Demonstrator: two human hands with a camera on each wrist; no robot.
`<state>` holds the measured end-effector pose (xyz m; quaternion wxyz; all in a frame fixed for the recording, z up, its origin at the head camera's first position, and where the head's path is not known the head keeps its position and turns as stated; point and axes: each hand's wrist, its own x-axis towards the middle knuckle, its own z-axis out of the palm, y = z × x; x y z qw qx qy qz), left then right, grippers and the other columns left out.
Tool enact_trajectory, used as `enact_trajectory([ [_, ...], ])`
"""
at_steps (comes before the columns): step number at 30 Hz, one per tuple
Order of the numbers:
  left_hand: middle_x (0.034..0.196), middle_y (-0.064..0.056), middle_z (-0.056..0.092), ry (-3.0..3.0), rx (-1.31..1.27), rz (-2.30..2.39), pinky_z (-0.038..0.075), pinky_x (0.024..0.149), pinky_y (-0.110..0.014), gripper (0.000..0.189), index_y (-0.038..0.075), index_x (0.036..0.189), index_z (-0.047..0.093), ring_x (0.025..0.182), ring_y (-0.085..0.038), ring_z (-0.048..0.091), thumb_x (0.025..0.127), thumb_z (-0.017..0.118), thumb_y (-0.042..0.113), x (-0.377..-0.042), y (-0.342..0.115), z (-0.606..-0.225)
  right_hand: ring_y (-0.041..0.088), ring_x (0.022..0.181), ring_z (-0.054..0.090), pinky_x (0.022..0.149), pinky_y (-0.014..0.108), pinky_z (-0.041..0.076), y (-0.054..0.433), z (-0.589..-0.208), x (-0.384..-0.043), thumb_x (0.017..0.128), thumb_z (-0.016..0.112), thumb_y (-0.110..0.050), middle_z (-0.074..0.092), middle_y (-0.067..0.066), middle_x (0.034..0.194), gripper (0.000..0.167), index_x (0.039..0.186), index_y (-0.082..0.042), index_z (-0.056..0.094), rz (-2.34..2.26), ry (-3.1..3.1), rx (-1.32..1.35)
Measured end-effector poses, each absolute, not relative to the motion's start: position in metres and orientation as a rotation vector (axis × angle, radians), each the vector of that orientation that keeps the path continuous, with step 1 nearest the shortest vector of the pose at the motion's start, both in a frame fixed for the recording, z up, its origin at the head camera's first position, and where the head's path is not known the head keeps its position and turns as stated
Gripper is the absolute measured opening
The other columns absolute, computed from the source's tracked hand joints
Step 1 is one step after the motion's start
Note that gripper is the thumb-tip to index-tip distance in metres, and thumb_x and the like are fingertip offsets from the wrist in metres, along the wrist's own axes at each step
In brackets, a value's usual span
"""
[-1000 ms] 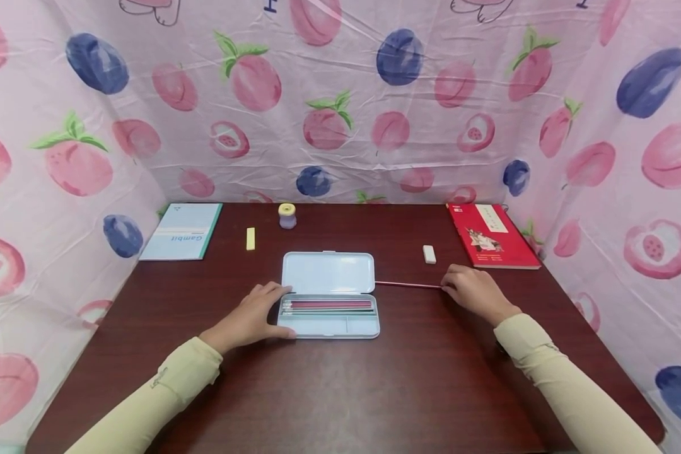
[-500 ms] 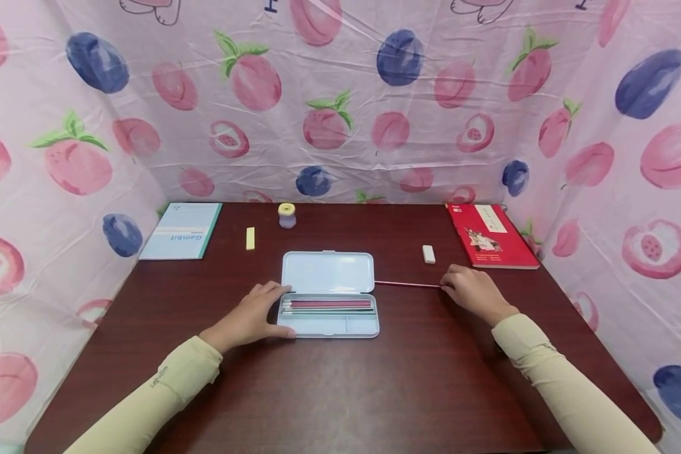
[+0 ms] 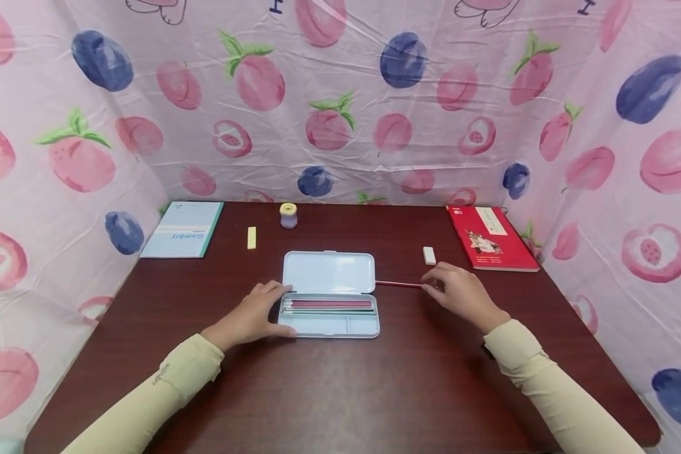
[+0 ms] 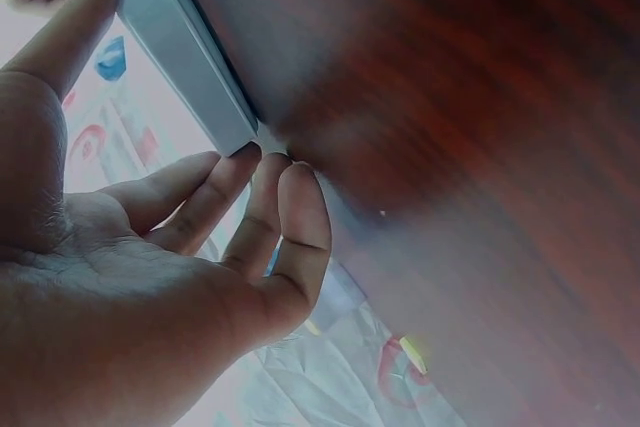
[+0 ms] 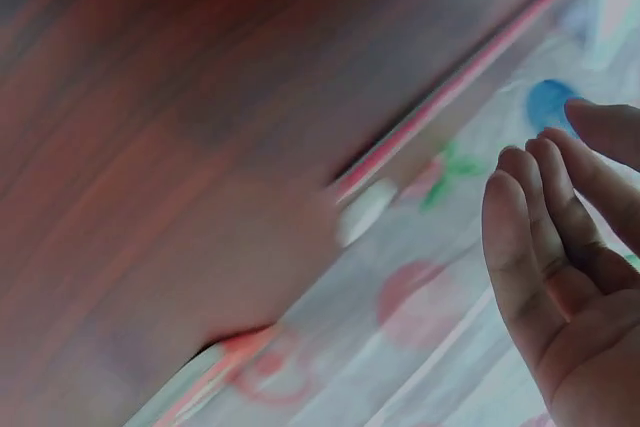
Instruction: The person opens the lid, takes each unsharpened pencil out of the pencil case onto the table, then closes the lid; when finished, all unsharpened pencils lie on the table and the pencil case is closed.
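A light blue pencil case (image 3: 318, 325) lies with its lid (image 3: 329, 272) folded back on the table. Several pencils (image 3: 330, 304) sit in its rear compartment. My left hand (image 3: 251, 318) holds the case's left end, thumb at the front edge and fingers at the back corner; the left wrist view shows the thumb and fingers on the case (image 4: 185, 52). A red pencil (image 3: 397, 284) lies on the table right of the lid. My right hand (image 3: 459, 293) is over its right end, and in the right wrist view the fingers (image 5: 510, 222) are apart from the pencil (image 5: 450, 92).
Behind the right hand is a white eraser (image 3: 429, 255). A red book (image 3: 496, 243) lies at the back right, a blue notebook (image 3: 184, 230) at the back left. A yellow strip (image 3: 252, 238) and a small yellow-topped container (image 3: 288, 215) stand behind the case.
My right hand has let go of the red pencil's right end and shifted left over it, its fingers loosening. The left hand and the case have stayed in place.
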<state>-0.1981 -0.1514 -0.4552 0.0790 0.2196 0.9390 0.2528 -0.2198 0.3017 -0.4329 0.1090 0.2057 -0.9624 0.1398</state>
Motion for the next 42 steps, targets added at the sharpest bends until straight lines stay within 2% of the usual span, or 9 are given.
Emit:
enact_trajectory([
  [10,0.144,-0.012,0.059,2.811,0.662,0.753,0.048,0.112,-0.056,0.098,0.009,0.157,0.051,0.130,-0.033,0.050,0.079,0.093,0.052,-0.197,-0.153,-0.453,0.011,0.082,0.066,0.077,0.033,0.061,0.243,-0.420,-0.213,0.087,0.089,-0.014,0.074,-0.001,0.094,0.018,0.104,-0.011,0.083,0.715,-2.844,0.673],
  [21,0.145,-0.012,0.059,2.805,0.639,0.741,0.045,0.113,-0.060,0.098,0.009,0.157,0.050,0.132,-0.034,0.049,0.080,0.092,0.052,-0.196,-0.153,-0.451,0.006,0.074,0.058,0.068,0.024,0.053,0.211,-0.432,-0.212,0.088,0.089,-0.016,0.071,-0.004,0.090,0.016,0.102,-0.012,0.084,0.660,-2.893,0.792],
  [28,0.148,-0.012,0.058,2.802,0.624,0.731,0.044,0.113,-0.061,0.096,0.011,0.157,0.050,0.133,-0.034,0.048,0.081,0.092,0.052,-0.196,-0.152,-0.451,0.006,0.073,0.055,0.065,0.023,0.050,0.204,-0.438,-0.211,0.088,0.087,-0.016,0.070,-0.003,0.091,0.017,0.104,-0.012,0.084,0.573,-2.907,0.852],
  [42,0.147,-0.012,0.058,2.798,0.607,0.739,0.045,0.113,-0.059,0.096,0.011,0.158,0.050,0.133,-0.034,0.048,0.081,0.092,0.051,-0.195,-0.152,-0.451,0.005,0.073,0.057,0.068,0.023,0.052,0.198,-0.443,-0.213,0.088,0.088,-0.016,0.071,-0.001,0.092,0.018,0.105,-0.013,0.085,0.458,-2.929,0.883],
])
